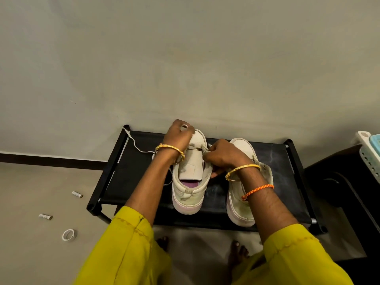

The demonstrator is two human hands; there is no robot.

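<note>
Two off-white sneakers stand on a low black rack [275, 161] against the wall. The left sneaker [190, 194] has its tongue pulled up and its laces out. My left hand [178, 136] curls round its toe end from above. My right hand [222, 156] pinches the edge of the eyelet flap on that shoe's right side. A white shoelace [134, 144] trails from the shoe to the rack's back left corner. The right sneaker [242, 204] stands beside it, partly hidden by my right forearm.
On the floor at left lie two small cylinders [77, 194] [45, 216] and a white ring [69, 235]. A dark piece of furniture [345, 182] with a pale plastic basket [370, 147] stands at right. My bare feet [236, 254] are close to the rack's front edge.
</note>
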